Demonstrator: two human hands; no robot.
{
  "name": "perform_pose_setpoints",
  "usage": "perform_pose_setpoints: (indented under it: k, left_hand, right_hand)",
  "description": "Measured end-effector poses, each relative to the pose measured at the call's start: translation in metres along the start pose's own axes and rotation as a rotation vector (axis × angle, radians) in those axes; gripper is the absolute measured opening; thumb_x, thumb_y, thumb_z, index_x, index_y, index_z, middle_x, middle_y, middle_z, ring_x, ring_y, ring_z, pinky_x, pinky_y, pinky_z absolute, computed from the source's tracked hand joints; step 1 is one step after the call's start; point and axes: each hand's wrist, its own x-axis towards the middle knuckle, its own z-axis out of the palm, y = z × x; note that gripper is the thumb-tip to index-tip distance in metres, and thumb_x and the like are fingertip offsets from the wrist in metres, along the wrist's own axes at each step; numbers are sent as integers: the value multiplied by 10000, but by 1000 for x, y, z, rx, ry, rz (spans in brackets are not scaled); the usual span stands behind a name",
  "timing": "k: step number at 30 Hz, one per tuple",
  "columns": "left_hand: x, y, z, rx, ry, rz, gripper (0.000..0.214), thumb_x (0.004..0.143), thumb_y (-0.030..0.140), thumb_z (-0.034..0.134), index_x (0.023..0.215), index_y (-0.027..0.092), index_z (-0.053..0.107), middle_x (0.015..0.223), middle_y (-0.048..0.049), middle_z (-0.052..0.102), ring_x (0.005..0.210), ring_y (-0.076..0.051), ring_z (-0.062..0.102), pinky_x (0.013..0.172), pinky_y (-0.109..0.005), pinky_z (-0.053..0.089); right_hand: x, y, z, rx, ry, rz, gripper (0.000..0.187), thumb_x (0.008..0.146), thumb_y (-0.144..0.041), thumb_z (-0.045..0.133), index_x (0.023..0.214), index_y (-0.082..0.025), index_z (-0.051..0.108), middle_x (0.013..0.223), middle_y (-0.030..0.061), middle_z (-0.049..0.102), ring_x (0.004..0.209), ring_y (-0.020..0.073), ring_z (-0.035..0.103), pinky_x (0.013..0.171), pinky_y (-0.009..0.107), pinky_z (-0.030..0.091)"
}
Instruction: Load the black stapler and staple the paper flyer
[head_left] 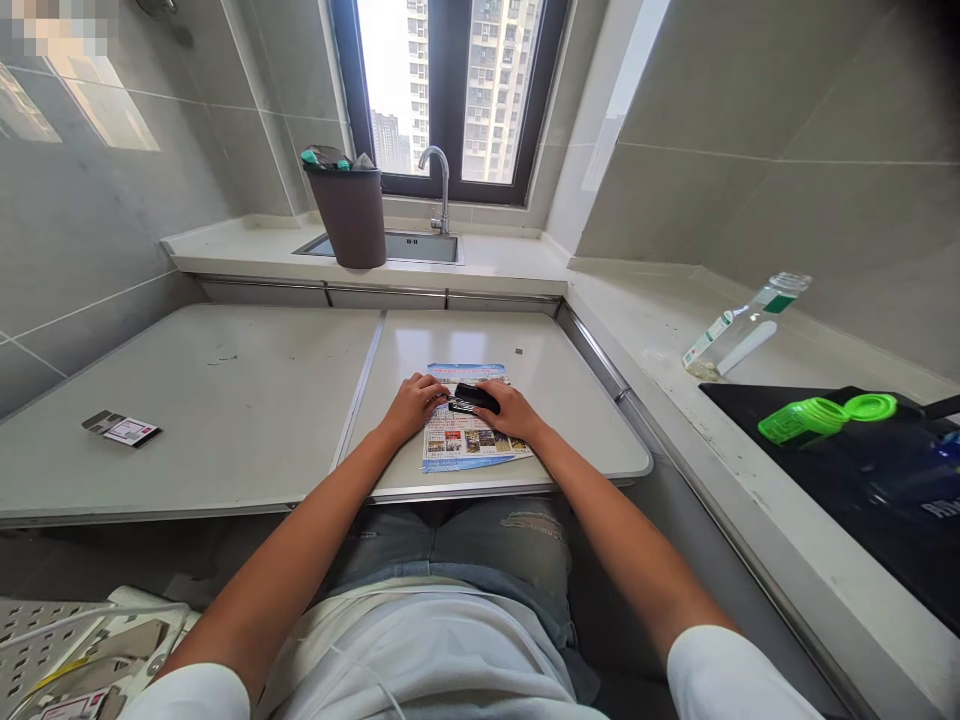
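A printed colour leaflet (pixel 465 440) lies on the white tabletop (pixel 555 400) in front of me. On its upper part rests a black stapler (pixel 472 399). My right hand (pixel 511 412) is wrapped round the stapler's right end. My left hand (pixel 411 403) sits curled on the leaflet's left edge, its fingertips touching the stapler's left end.
A small box of staples (pixel 124 429) lies at the left of the table. A dark bin (pixel 349 210) stands by the sink (pixel 397 247) and tap (pixel 439 180). On the right counter lie a clear bottle (pixel 739 330), a green lid (pixel 825 414) and a black hob (pixel 847 480).
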Motion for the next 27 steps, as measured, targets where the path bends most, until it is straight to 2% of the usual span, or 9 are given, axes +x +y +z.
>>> perform_pose_setpoints:
  k: [7, 11, 15, 20, 23, 27]
  left_hand:
    - [-2, 1, -1, -40, 26, 7, 183, 984, 266, 676, 1146, 251, 762, 1128, -73, 757, 1064, -278, 596, 938, -430, 447]
    - [-1, 3, -3, -66, 4, -4, 93, 966, 257, 680, 1020, 237, 753, 1077, -61, 778, 1029, -273, 598, 938, -430, 445]
    - [-2, 4, -5, -83, 9, -15, 94, 956, 279, 677, 952, 241, 764, 1050, -53, 794, 1008, -270, 601, 965, -450, 443]
    - [-3, 1, -7, -109, 19, -42, 101, 941, 297, 690, 948, 254, 782, 1084, -47, 806, 1034, -278, 629, 983, -464, 457]
    - [-5, -3, -10, -115, 25, -70, 122, 951, 280, 671, 953, 264, 792, 1076, -51, 811, 1021, -277, 656, 965, -458, 475]
    - [-6, -4, -15, -217, 32, -25, 129, 959, 247, 653, 936, 259, 779, 1011, -48, 806, 984, -251, 678, 957, -431, 489]
  right_hand:
    - [0, -3, -2, 12, -24, -2, 436, 959, -367, 694, 1368, -237, 616, 1317, 116, 702, 1208, 300, 660, 1038, 480, 542]
    - [0, -3, -3, 19, -25, -1, 429, 959, -378, 692, 1358, -235, 625, 1306, 114, 708, 1204, 296, 661, 1047, 477, 537]
    - [1, -4, -3, 38, -19, 1, 426, 953, -380, 699, 1350, -236, 639, 1292, 107, 718, 1191, 295, 669, 1044, 473, 536]
    - [1, -4, -8, 147, 61, 41, 420, 915, -403, 745, 1300, -242, 698, 1244, 97, 748, 1156, 295, 693, 1049, 480, 533]
    - [1, -2, -14, 229, 118, 94, 403, 874, -424, 777, 1231, -238, 749, 1165, 82, 777, 1066, 284, 719, 998, 462, 551]
    - [1, 0, -21, 336, 175, 145, 421, 806, -481, 826, 1133, -217, 791, 1023, 68, 783, 937, 264, 718, 858, 412, 569]
